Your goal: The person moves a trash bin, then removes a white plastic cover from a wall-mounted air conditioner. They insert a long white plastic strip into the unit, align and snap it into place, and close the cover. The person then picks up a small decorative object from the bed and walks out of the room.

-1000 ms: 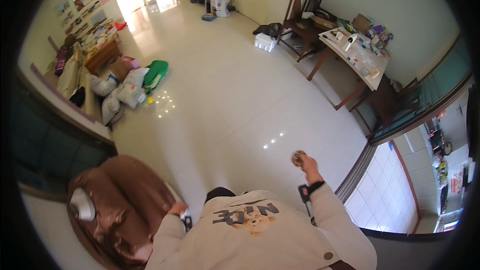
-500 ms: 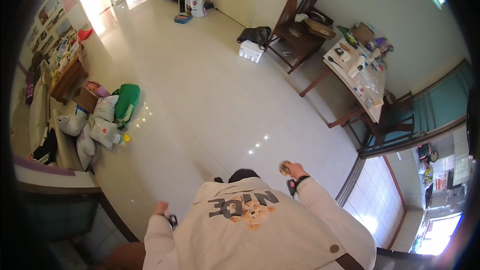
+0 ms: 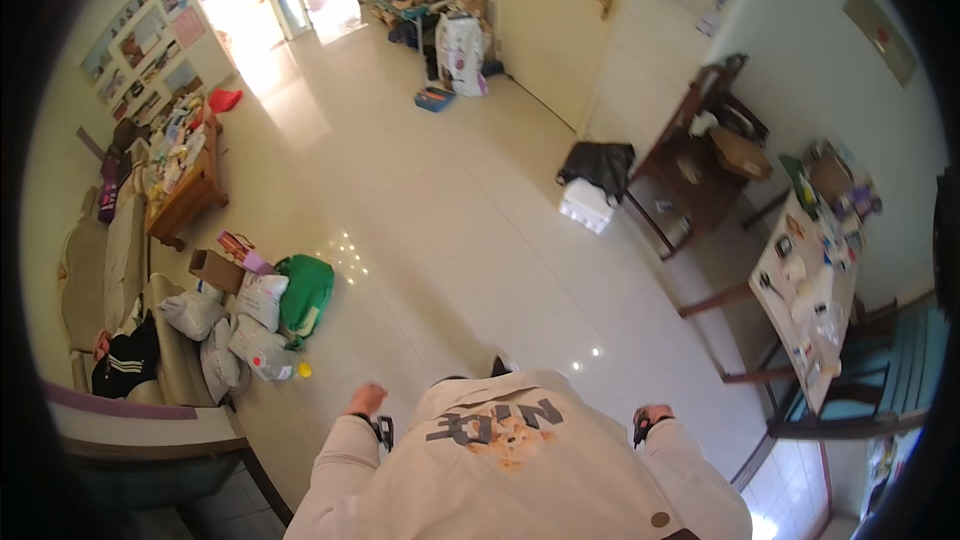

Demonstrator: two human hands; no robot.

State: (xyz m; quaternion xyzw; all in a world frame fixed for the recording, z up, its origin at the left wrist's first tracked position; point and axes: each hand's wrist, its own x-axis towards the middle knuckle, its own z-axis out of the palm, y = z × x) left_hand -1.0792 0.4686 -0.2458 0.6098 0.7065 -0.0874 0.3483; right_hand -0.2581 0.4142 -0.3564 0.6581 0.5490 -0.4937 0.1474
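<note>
My left hand (image 3: 367,399) hangs low in front of my body, its fingers loosely curled, and no object shows in it. My right hand (image 3: 655,412) is held low on the other side with its fingers closed. Whatever it grips is mostly hidden behind the hand and the dark wristband (image 3: 642,427). Another dark band (image 3: 383,431) circles my left wrist. Between the two arms lies the cream garment (image 3: 450,480) I wear, printed with a bear. Neither hand touches any furniture, and below them is the pale tiled floor (image 3: 440,210).
Plump bags (image 3: 262,350) and a green bag (image 3: 305,290) sit by the sofa on the left. To the right stand a cluttered table (image 3: 775,258), a wooden chair (image 3: 690,165) and a white box (image 3: 587,208) under a black bag. A closed door (image 3: 555,40) is ahead.
My right hand, which held a small round brownish thing out ahead, has drawn back and down. My left hand has come up and forward. The room has shifted right and lower in view.
</note>
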